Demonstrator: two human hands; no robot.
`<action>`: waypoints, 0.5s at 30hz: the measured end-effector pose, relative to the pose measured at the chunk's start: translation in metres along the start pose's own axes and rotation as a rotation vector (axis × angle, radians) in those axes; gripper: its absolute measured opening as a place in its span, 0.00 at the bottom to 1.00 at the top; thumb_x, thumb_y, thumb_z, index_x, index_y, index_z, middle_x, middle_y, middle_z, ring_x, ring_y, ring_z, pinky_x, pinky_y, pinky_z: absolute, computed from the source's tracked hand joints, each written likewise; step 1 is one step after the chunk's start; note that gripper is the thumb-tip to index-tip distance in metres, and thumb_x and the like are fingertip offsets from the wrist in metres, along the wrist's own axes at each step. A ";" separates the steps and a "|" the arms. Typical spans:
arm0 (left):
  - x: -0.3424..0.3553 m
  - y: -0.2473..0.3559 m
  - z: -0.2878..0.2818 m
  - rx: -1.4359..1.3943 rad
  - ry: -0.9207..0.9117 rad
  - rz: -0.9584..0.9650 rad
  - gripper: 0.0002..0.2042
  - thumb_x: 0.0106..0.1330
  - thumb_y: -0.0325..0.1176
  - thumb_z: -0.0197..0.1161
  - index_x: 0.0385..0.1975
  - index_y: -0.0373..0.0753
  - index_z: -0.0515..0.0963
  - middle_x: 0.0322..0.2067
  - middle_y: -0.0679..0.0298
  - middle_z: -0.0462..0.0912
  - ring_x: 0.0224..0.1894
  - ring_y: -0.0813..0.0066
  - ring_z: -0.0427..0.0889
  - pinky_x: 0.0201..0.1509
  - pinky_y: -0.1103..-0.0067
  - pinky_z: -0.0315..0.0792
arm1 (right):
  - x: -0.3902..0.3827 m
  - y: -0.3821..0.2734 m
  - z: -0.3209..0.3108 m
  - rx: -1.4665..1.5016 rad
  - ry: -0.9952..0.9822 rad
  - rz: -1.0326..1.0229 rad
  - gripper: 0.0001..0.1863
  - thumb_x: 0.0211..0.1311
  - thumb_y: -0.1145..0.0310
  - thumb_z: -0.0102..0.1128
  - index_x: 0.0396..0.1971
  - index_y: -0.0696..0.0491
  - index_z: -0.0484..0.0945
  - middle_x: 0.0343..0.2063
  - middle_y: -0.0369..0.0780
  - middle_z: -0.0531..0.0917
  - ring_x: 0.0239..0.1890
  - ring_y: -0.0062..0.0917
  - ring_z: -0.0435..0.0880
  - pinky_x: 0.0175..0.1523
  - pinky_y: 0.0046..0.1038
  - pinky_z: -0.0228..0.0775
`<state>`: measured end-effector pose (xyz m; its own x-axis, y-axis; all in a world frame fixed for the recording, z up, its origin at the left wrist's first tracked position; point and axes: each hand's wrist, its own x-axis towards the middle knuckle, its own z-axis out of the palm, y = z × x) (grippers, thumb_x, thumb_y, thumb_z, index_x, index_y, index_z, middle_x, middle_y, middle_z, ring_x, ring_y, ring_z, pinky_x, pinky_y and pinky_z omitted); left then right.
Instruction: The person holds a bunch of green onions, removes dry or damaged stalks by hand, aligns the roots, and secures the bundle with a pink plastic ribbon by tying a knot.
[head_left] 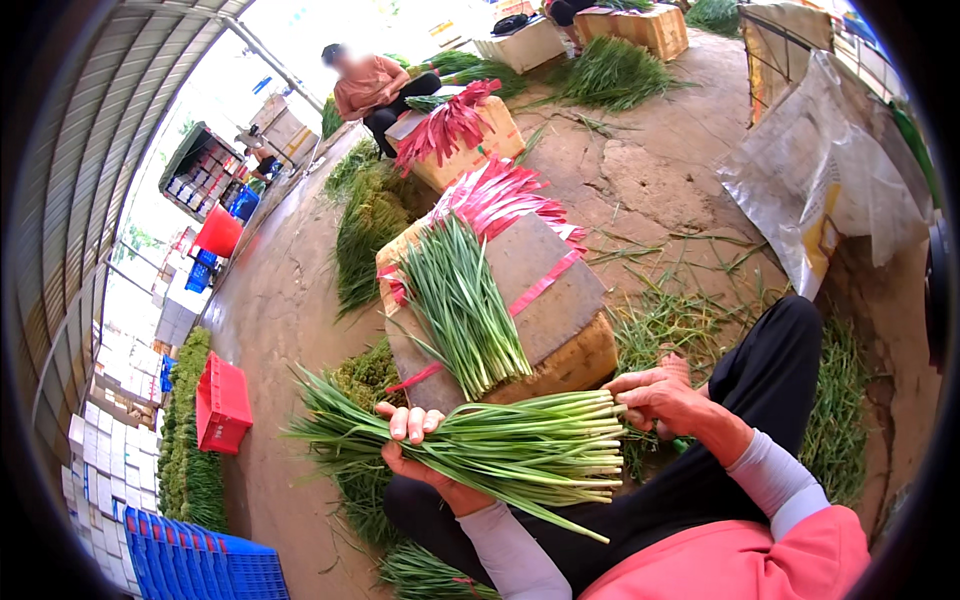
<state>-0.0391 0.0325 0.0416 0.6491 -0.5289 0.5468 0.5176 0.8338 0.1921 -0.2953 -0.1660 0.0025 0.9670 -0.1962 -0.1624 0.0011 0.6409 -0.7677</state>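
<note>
A thick bunch of garlic chives (540,440) lies across my lap, its leaves to the left and pale stem ends to the right. My left hand (425,455) is closed round the leafy middle, fingers over the top. At the cut ends, my right hand (665,400) pinches at the upper stems with thumb and forefinger; its other fingers are curled. Just beyond, a second pile of garlic chives (465,310) rests on a board (545,285) laid over a box (590,355). A red-pink strip (540,290) runs across the board under this pile.
Many red-pink strips (505,200) lie at the box's far end. Loose leaves (680,320) litter the floor by my right knee. Left stand a red crate (222,405) and blue crates (200,555). A seated person (370,90) is farther off; plastic sheeting (800,160) hangs at right.
</note>
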 end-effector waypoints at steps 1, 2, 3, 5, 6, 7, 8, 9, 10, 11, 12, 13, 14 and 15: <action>0.001 0.002 -0.001 0.000 -0.004 0.006 0.20 0.65 0.29 0.49 0.57 0.31 0.67 0.35 0.65 0.78 0.34 0.74 0.77 0.47 0.74 0.73 | -0.004 -0.002 -0.006 -0.014 0.051 0.036 0.17 0.68 0.69 0.52 0.50 0.63 0.76 0.24 0.33 0.76 0.21 0.14 0.71 0.26 0.17 0.64; 0.003 0.005 -0.002 0.000 -0.009 0.014 0.20 0.65 0.29 0.49 0.57 0.31 0.67 0.35 0.65 0.78 0.34 0.74 0.76 0.47 0.74 0.73 | -0.008 -0.006 -0.010 -0.028 0.100 0.071 0.16 0.67 0.69 0.52 0.49 0.63 0.76 0.23 0.33 0.76 0.21 0.14 0.71 0.26 0.17 0.63; 0.002 0.011 0.000 0.012 -0.011 0.024 0.20 0.65 0.29 0.49 0.56 0.31 0.67 0.35 0.65 0.78 0.34 0.74 0.76 0.47 0.74 0.73 | -0.010 -0.009 -0.010 -0.038 0.139 0.113 0.16 0.66 0.70 0.51 0.48 0.63 0.77 0.23 0.33 0.75 0.20 0.14 0.71 0.25 0.16 0.63; 0.002 0.007 0.006 -0.006 0.004 0.047 0.20 0.64 0.28 0.50 0.56 0.31 0.67 0.34 0.65 0.77 0.34 0.74 0.76 0.47 0.75 0.73 | -0.009 0.007 -0.031 -0.452 0.306 -0.030 0.17 0.65 0.69 0.52 0.49 0.61 0.77 0.29 0.37 0.81 0.29 0.21 0.79 0.35 0.23 0.72; 0.001 0.005 0.006 -0.010 0.009 0.052 0.20 0.64 0.28 0.50 0.56 0.31 0.67 0.34 0.65 0.77 0.34 0.74 0.76 0.47 0.75 0.73 | -0.009 0.009 -0.031 -0.732 0.429 -0.145 0.17 0.64 0.68 0.53 0.50 0.60 0.77 0.31 0.38 0.82 0.32 0.23 0.81 0.38 0.25 0.74; 0.001 0.003 0.006 -0.014 0.014 0.057 0.20 0.64 0.28 0.50 0.56 0.32 0.67 0.34 0.65 0.77 0.34 0.74 0.76 0.47 0.75 0.73 | -0.008 0.009 -0.031 -1.012 0.549 -0.264 0.18 0.64 0.67 0.53 0.50 0.60 0.77 0.33 0.39 0.84 0.35 0.25 0.83 0.42 0.27 0.76; 0.001 0.002 0.005 -0.020 -0.002 0.035 0.20 0.64 0.28 0.50 0.56 0.32 0.67 0.34 0.66 0.77 0.35 0.74 0.76 0.47 0.75 0.73 | -0.006 0.006 -0.030 -0.832 0.566 -0.164 0.20 0.62 0.66 0.55 0.52 0.58 0.76 0.43 0.41 0.84 0.47 0.29 0.82 0.53 0.30 0.73; 0.000 0.001 0.004 -0.021 -0.016 0.012 0.20 0.64 0.28 0.50 0.56 0.32 0.67 0.34 0.66 0.77 0.35 0.75 0.76 0.48 0.75 0.73 | -0.004 -0.003 -0.023 -0.774 0.530 -0.180 0.21 0.62 0.66 0.54 0.53 0.59 0.75 0.46 0.42 0.82 0.50 0.29 0.80 0.56 0.31 0.70; -0.001 0.000 0.003 -0.023 -0.030 -0.011 0.20 0.64 0.28 0.50 0.56 0.32 0.67 0.34 0.66 0.77 0.35 0.75 0.76 0.48 0.75 0.73 | -0.004 -0.016 -0.011 -0.715 0.494 -0.196 0.22 0.62 0.66 0.54 0.54 0.59 0.74 0.49 0.43 0.80 0.53 0.29 0.77 0.58 0.31 0.68; -0.002 0.000 0.006 -0.029 -0.037 -0.014 0.20 0.64 0.29 0.50 0.56 0.32 0.67 0.34 0.66 0.77 0.35 0.75 0.76 0.48 0.74 0.73 | 0.000 -0.028 0.001 -0.653 0.449 -0.217 0.23 0.61 0.66 0.54 0.55 0.59 0.73 0.52 0.44 0.78 0.57 0.29 0.75 0.61 0.32 0.65; -0.002 -0.003 0.008 -0.041 -0.046 -0.019 0.20 0.64 0.29 0.50 0.56 0.32 0.66 0.34 0.66 0.76 0.35 0.75 0.76 0.48 0.74 0.73 | 0.005 -0.038 0.010 -0.674 0.387 -0.256 0.25 0.61 0.63 0.54 0.56 0.59 0.72 0.53 0.44 0.77 0.58 0.29 0.73 0.64 0.32 0.62; -0.003 -0.006 0.010 -0.053 -0.053 -0.025 0.20 0.64 0.29 0.50 0.56 0.33 0.66 0.34 0.66 0.76 0.35 0.75 0.76 0.48 0.74 0.73 | 0.010 -0.043 0.017 -0.654 0.307 -0.284 0.26 0.61 0.62 0.54 0.57 0.59 0.71 0.54 0.44 0.76 0.59 0.30 0.72 0.65 0.32 0.60; -0.004 -0.007 0.011 -0.059 -0.068 -0.035 0.21 0.64 0.28 0.50 0.57 0.33 0.65 0.35 0.66 0.76 0.36 0.75 0.76 0.50 0.74 0.73 | 0.018 -0.044 0.024 -0.665 0.220 -0.240 0.27 0.62 0.60 0.55 0.59 0.59 0.70 0.55 0.44 0.76 0.59 0.30 0.72 0.65 0.32 0.60; -0.003 -0.006 0.012 -0.069 -0.085 -0.042 0.21 0.64 0.28 0.51 0.57 0.33 0.65 0.35 0.66 0.76 0.36 0.75 0.76 0.50 0.75 0.72 | 0.026 -0.043 0.029 -0.673 0.133 -0.195 0.29 0.62 0.58 0.55 0.60 0.58 0.69 0.55 0.43 0.75 0.60 0.30 0.71 0.65 0.32 0.60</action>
<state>-0.0509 0.0315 0.0484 0.5780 -0.5455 0.6069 0.5825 0.7967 0.1614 -0.2624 -0.1772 0.0493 0.9260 -0.3768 -0.0247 -0.0284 -0.0043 -0.9996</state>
